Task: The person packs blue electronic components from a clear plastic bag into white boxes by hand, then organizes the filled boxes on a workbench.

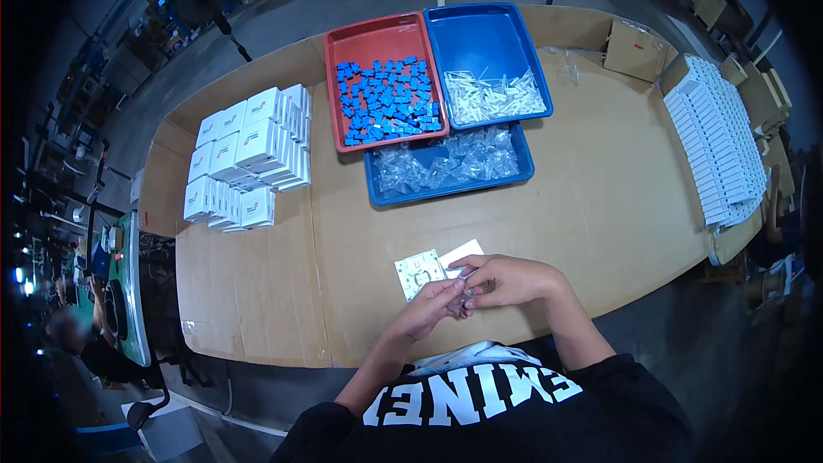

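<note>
Close to my body, both hands meet over the near edge of the cardboard-covered table. My left hand [429, 308] is closed, with its fingertips pinching a small clear plastic bag [461, 306]. From the other side my right hand [513, 281] also grips the bag between thumb and fingers. What the bag contains, if anything, is too small to make out. Just beyond my hands lies a white square plate [408, 274] with cut-outs and a round middle. Beside it a plain white flat piece [464, 252] is partly covered by my right hand.
Ahead stand a red tray [381, 32] of blue blocks, a blue tray [471, 34] of white slim pieces, and a lower blue tray [454, 192] of clear bags. White boxes [225, 154] are stacked at left; white flat pieces [711, 137] line the right. Another person [90, 339] sits far left.
</note>
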A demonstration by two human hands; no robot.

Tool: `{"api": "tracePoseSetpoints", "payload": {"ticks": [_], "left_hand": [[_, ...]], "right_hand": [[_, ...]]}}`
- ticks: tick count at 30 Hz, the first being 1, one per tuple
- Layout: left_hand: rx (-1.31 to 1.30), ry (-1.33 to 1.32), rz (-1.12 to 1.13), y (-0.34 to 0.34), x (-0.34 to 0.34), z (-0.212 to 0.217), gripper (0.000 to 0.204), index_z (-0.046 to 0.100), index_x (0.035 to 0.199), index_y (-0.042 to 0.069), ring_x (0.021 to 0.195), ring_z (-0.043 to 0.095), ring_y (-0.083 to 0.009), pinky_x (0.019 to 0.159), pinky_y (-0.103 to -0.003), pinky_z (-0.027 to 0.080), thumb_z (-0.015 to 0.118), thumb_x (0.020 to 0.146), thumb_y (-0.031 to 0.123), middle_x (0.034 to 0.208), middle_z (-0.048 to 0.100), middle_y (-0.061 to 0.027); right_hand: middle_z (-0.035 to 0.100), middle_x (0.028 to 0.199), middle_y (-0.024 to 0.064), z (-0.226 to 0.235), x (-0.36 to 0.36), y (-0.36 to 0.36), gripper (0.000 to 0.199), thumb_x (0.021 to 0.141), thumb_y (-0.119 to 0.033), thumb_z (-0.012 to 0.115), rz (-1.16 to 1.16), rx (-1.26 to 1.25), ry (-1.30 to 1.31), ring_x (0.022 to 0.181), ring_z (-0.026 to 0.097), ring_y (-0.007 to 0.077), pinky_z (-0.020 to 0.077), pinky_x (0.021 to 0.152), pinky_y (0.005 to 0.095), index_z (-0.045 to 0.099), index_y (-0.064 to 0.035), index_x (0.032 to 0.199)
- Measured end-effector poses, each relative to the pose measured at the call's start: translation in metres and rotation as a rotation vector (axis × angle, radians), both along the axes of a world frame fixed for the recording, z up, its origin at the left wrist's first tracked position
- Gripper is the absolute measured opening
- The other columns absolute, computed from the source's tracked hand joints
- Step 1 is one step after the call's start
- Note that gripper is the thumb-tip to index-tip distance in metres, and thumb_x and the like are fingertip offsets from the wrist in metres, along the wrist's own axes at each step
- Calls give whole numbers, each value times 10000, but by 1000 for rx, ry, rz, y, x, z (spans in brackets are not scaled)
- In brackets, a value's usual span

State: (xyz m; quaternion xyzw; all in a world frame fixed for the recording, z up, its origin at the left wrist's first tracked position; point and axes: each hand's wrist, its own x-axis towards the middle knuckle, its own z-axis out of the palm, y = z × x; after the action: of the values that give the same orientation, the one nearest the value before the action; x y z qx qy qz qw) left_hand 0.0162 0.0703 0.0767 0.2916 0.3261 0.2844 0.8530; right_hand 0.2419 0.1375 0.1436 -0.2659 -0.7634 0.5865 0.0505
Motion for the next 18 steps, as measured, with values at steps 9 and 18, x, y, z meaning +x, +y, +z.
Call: {"api": "tracePoseSetpoints", "payload": {"ticks": [9, 18], "left_hand": [[-181, -324, 90, -10, 3, -23, 428, 567, 1337, -5, 879, 641, -166, 845, -339, 536, 455, 1115, 342, 1128, 650, -85], [-428, -674, -162, -22, 12, -70, 485, 579, 1296, 1, 711, 469, -134, 743, -304, 453, 382, 1119, 409, 1099, 628, -66]], "right_hand": [[743, 1140, 110, 13, 24, 79, 195, 956, -132, 708, -406, 34, 74, 1035, 675, 166, 533, 918, 331, 750, -13, 1105], [755, 970, 151, -33, 69, 272, 174, 915, -127, 683, -1046, 775, -133, 890, 726, 291, 557, 805, 379, 744, -29, 1045]]}}
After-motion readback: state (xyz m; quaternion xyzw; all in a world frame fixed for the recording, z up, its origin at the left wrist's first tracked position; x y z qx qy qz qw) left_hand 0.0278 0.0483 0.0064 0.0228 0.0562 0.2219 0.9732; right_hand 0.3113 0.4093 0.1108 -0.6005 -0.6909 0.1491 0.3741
